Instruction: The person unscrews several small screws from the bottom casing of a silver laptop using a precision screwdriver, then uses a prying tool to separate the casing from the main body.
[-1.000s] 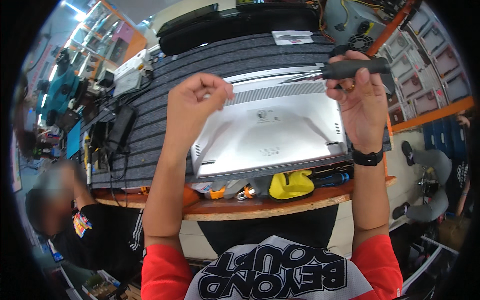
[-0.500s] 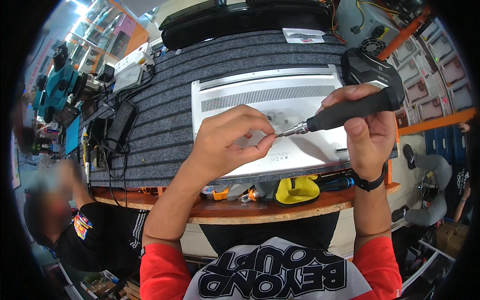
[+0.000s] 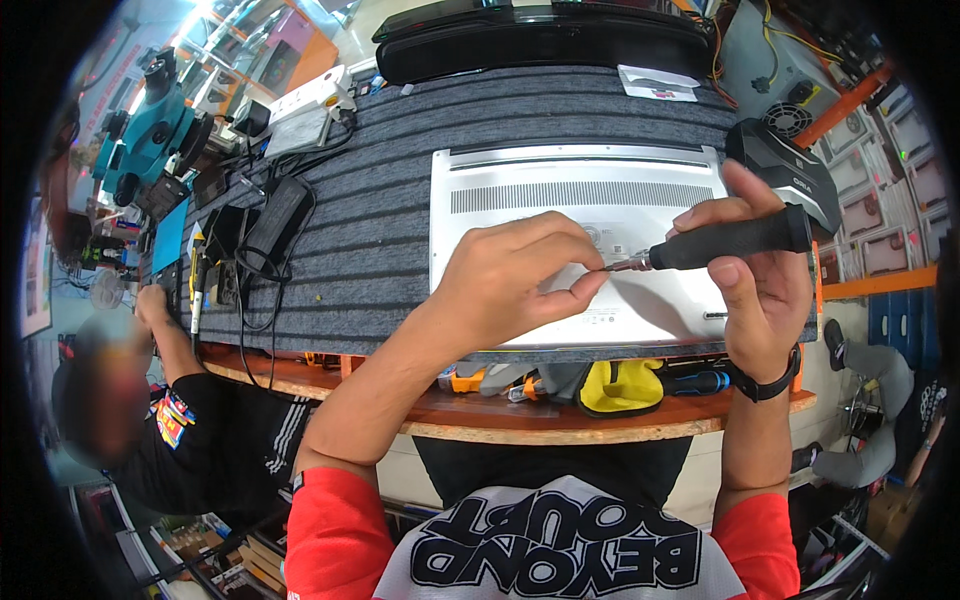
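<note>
A silver laptop [image 3: 480,180] lies bottom side up on the ribbed dark mat, its long vent strip toward the far edge. Over it, my right hand [image 3: 760,290] holds a black-handled screwdriver [image 3: 725,243], its metal shaft pointing left. My left hand [image 3: 525,275] pinches with thumb and forefinger right at the screwdriver's tip. Whether a bit or a tiny screw sits between those fingertips is too small to make out.
A black bar-shaped device [image 3: 540,42] stands at the back. Black power adapters and cables [image 3: 275,230] lie left, near a teal microscope [image 3: 150,140]. A black-and-grey case [image 3: 785,175] stands right. Below the mat, a shelf holds a yellow pouch [image 3: 620,388]. Another person [image 3: 220,420] sits at left.
The whole view has shifted, so the bench and laptop appear further right. Both hands keep their hold at the screwdriver; one right-hand finger has lifted off the handle. The other person's arm now reaches the bench.
</note>
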Available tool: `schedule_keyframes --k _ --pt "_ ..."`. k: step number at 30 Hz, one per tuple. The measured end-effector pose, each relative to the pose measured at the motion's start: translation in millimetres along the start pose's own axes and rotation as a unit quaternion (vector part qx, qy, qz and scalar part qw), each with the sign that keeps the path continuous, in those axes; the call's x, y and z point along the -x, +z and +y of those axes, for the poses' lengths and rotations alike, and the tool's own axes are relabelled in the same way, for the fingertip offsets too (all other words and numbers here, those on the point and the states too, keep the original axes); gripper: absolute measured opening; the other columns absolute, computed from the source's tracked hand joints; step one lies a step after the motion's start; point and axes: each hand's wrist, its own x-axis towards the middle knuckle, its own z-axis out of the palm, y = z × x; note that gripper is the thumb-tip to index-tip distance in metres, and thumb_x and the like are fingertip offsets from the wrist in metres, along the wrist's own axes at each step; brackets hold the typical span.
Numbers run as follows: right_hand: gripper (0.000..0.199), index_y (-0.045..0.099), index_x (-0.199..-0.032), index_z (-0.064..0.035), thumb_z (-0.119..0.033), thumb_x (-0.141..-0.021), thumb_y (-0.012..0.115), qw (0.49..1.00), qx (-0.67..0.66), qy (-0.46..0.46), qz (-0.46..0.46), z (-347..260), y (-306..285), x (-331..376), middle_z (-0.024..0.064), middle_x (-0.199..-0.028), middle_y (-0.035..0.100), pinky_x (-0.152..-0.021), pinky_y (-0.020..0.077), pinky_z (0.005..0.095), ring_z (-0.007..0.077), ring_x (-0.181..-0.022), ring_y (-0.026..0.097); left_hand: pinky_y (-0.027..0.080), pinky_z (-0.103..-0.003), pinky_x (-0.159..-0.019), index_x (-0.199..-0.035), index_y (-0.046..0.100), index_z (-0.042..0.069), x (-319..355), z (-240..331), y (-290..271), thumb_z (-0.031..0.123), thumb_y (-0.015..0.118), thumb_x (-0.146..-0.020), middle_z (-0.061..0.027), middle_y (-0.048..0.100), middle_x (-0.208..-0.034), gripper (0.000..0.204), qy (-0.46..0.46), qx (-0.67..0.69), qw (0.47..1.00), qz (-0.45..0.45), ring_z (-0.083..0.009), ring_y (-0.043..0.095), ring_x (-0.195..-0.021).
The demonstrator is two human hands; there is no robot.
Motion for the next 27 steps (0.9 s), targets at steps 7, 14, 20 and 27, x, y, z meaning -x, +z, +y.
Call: schedule_keyframes --k 7,14,20,27 --pt "0.089 0.028 -0.159 -0.0037 0.005 -0.087 0.079 0.986 0.079 -0.144 0.037 14.1 6.7 -0.2 0.0260 -0.138 0.058 -0.084 0.0667 0.0399 0.0351 -0.106 0.075 0.058 -0.029 -0.062 -0.090 0.072 0.006 2.1 0.8 5.1 0.003 0.085 -0.078 -0.0052 0.074 -0.092 0.018 0.014 -0.007 1.000 0.000 -0.0190 0.073 -0.077" --pt "0.084 0.033 -0.154 -0.0033 0.012 -0.085 0.078 0.970 0.165 -0.178 0.000 15.6 11.3 8.2 0.0248 -0.146 0.051 -0.082 0.0670 0.0404 0.0385 -0.106 0.074 0.056 -0.030 -0.057 -0.088 0.071 0.009 3.7 -1.1 14.4 0.010 0.084 -0.080 -0.0034 0.072 -0.089 0.015 0.026 -0.052 0.998 -0.006 -0.0202 0.071 -0.071" --pt "0.089 0.024 -0.157 -0.0042 0.011 -0.087 0.077 0.976 0.144 -0.164 0.023 16.0 13.3 7.4 0.0295 -0.142 0.054 -0.085 0.0663 0.0401 0.0368 -0.106 0.074 0.057 -0.029 -0.056 -0.090 0.071 0.007 3.7 0.5 10.4 0.006 0.083 -0.080 -0.0039 0.072 -0.090 0.015 -0.009 0.000 1.000 0.006 -0.0174 0.070 -0.070" --pt "0.090 0.017 -0.160 -0.0089 0.008 -0.091 0.072 0.990 0.093 -0.087 0.052 7.8 20.8 0.7 0.0313 -0.124 0.066 -0.094 0.0635 0.0417 0.0329 -0.109 0.073 0.059 -0.028 -0.059 -0.090 0.071 0.005 3.5 -4.7 11.9 0.002 0.084 -0.078 -0.0059 0.073 -0.092 0.018 0.007 -0.001 0.999 0.042 -0.0172 0.072 -0.075"
